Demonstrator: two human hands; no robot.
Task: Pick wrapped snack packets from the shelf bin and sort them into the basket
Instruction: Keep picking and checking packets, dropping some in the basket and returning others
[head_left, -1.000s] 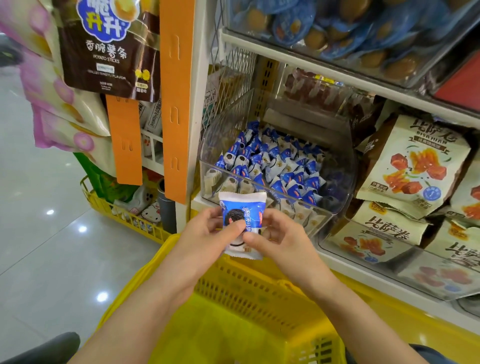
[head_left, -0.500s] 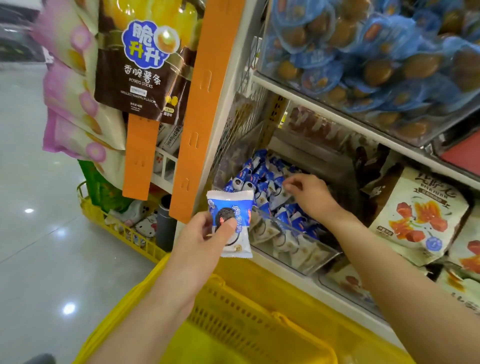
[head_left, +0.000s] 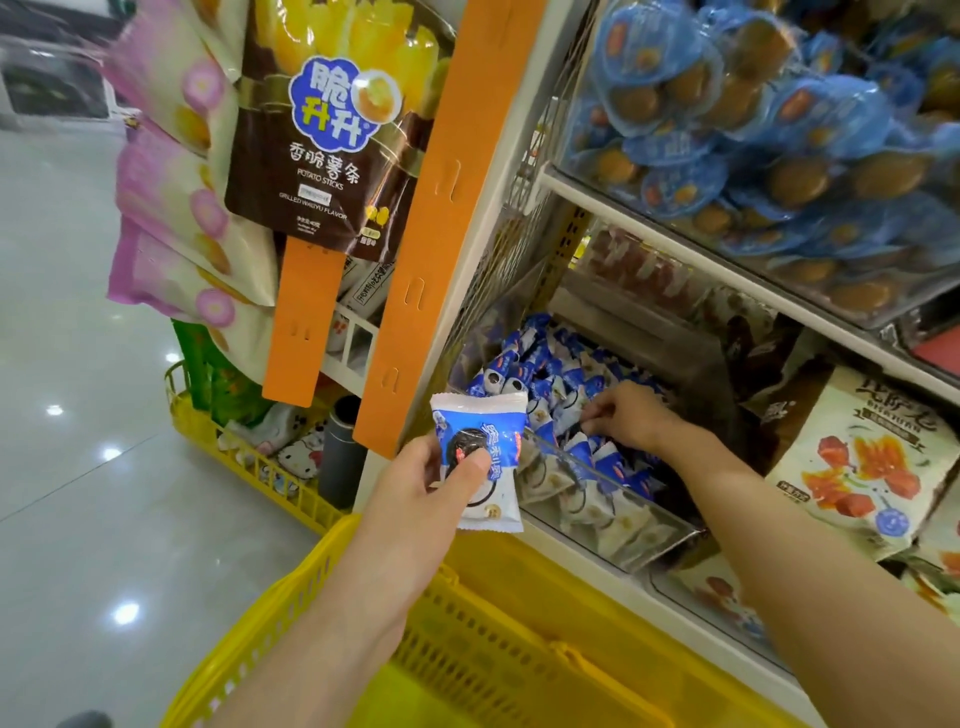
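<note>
The left hand (head_left: 415, 483) pinches one packet (head_left: 480, 457) between thumb and fingers, with the basket (head_left: 519, 623) directly below that grip, while the right hand (head_left: 631, 415) has its fingers curled into the pile (head_left: 545, 364) inside the bin (head_left: 623, 514) — whether they have caught anything I cannot tell — and should nip a single wrapper's edge under its fingertips, then lift cleanly.

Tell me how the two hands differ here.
The left hand holds one packet up outside the bin, over the basket; the right hand is inside the bin. Left thumb presses the packet; right fingers curl into the pile, grip unclear. Both are bare.
</note>
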